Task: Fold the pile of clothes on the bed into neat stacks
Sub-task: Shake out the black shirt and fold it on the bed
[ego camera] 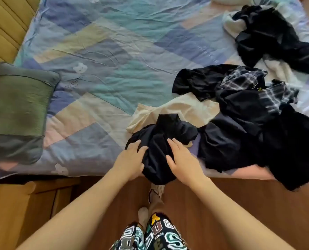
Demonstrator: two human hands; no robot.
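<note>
Head view shows both hands on a bunched black garment (161,141) at the near edge of the bed (99,51) — left hand (132,159) and right hand (182,159) pressing it, fingers loosely spread, neither curled round the cloth. Just right lies the unfolded pile of clothes (249,114) — dark, plaid and cream pieces.

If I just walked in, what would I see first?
First you'd see two hands, left hand and right hand, resting on a crumpled black garment at the near edge of the bed. To the right sprawls a messy pile of dark clothes with a plaid shirt on it. A green pillow lies far left.
</note>
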